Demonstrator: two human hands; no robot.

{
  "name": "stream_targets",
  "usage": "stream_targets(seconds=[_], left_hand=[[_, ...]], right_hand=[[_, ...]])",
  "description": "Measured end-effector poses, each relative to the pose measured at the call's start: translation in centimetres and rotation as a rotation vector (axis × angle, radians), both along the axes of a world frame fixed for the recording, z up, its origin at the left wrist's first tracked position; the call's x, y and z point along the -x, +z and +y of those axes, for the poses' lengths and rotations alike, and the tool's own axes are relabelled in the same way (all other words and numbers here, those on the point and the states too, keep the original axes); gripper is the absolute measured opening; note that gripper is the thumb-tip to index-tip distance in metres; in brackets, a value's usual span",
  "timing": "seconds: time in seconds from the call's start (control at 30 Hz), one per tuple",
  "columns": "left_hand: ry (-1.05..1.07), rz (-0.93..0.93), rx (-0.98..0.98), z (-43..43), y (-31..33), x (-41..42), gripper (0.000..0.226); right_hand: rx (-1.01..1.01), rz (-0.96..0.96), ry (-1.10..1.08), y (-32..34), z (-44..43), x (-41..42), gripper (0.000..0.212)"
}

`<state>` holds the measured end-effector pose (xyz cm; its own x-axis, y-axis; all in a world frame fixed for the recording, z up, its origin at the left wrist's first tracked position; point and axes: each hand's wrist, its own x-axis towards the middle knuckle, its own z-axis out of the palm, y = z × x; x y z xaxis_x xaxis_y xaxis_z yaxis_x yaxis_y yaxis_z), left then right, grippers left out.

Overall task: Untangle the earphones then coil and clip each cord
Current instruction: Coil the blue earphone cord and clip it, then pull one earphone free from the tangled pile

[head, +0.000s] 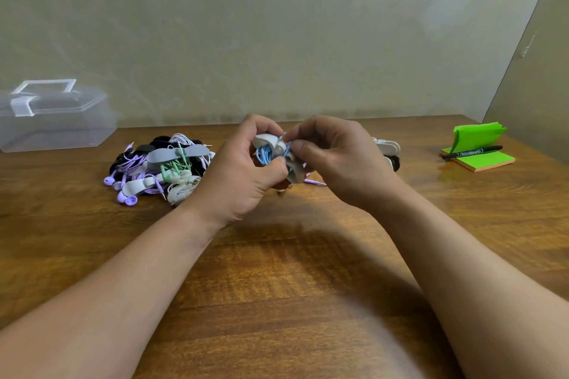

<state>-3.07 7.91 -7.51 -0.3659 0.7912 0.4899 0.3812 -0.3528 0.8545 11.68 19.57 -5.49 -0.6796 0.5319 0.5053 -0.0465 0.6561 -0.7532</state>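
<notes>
A coiled blue earphone cord (pixel 264 154) with a grey clip strap (pixel 267 140) around it sits between both hands above the middle of the wooden table (pixel 277 286). My left hand (pixel 243 172) grips the coil from the left, thumb on its lower edge. My right hand (pixel 332 160) pinches the blue cord and strap from the right. To the left lies a pile of clipped earphones (pixel 160 168) in purple, green, white and black with grey straps. A purple plug end (pixel 317 183) shows below my right hand.
A clear plastic box (pixel 55 120) with a handle stands at the far left against the wall. White and black clips (pixel 389 151) lie behind my right hand. A green sticky-note pad (pixel 480 157) with a black marker (pixel 472 152) on it sits far right.
</notes>
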Motion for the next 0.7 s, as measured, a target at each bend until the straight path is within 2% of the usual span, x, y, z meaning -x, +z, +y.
stream_targets(seconds=[0.33,0.43,0.5,0.6,0.63,0.7], left_hand=[[0.086,0.166,0.009,0.2,-0.1,-0.7,0.031],[0.091,0.142,0.014,0.2,0.0,-0.7,0.030],[0.096,0.093,0.014,0.2,-0.1,-0.4,0.028],[0.089,0.037,0.030,0.4,-0.2,0.2,0.026],[0.097,0.008,0.047,0.6,-0.2,0.5,0.025],[0.138,-0.063,0.077,0.7,0.1,1.5,0.024]], right_hand=[[0.099,-0.018,0.018,0.1,-0.4,0.1,0.010],[0.207,0.001,0.031,0.1,-0.4,0.3,0.009],[0.399,0.000,0.048,-0.1,-0.3,0.6,0.018],[0.633,0.094,0.054,-0.3,0.2,0.8,0.016],[0.652,0.115,0.035,-0.5,0.4,0.8,0.018],[0.538,0.078,-0.042,-1.0,0.8,0.8,0.022]])
